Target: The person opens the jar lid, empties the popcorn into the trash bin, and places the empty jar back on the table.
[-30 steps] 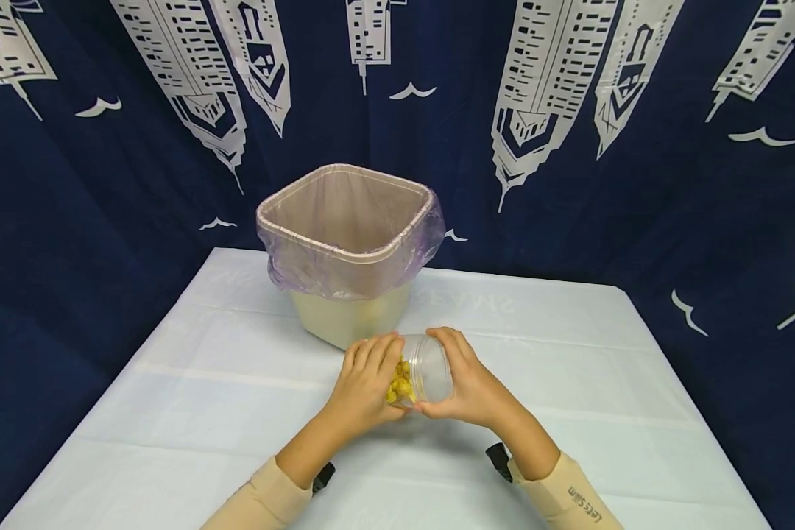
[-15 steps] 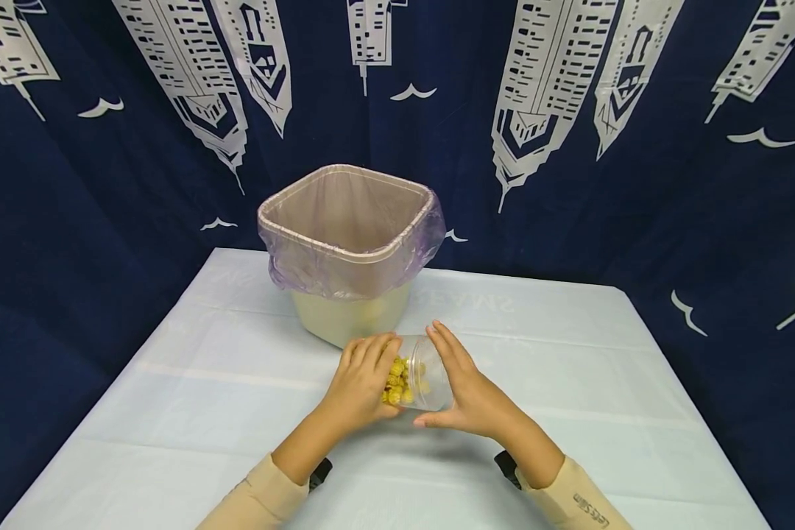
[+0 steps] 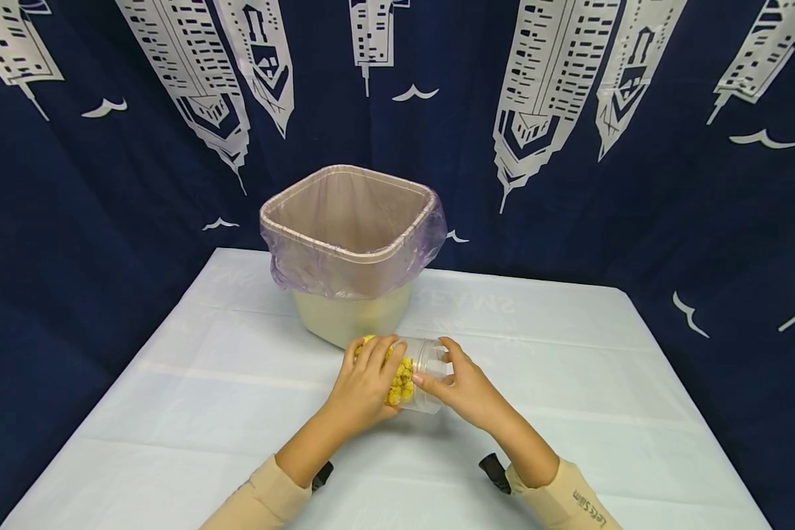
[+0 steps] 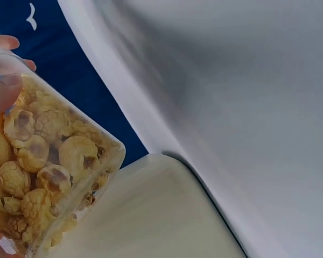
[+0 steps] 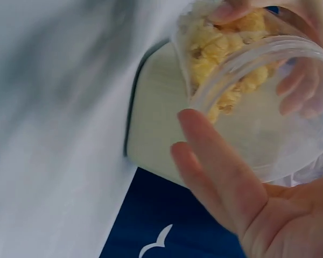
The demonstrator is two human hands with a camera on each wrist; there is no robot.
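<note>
A clear plastic jar (image 3: pixel 404 346) lies tilted on its side in front of the bin, its lid end facing right. Yellow popcorn (image 3: pixel 403 386) fills its lower part, and the left wrist view shows the round popped pieces (image 4: pixel 54 156) close up. My left hand (image 3: pixel 367 379) grips the jar body from the left, fingers over the top. At the other end my right hand (image 3: pixel 467 390) holds the clear lid (image 5: pixel 290 140), thumb on its near side and fingers at its far edge. Two fingertips (image 5: pixel 189 119) show right at the rim in the right wrist view.
Just behind the jar stands a cream bin (image 3: pixel 351 313) lined with a thin purple bag (image 3: pixel 358 276) folded over its rim. A white cloth (image 3: pixel 556 383) covers the table. Behind it hangs a navy curtain (image 3: pixel 450 162) with white building prints.
My right hand spread its fingers off the lid end, then closed round it again with the thumb higher. The popcorn has shifted inside the jar. My left hand stays nearly in place.
</note>
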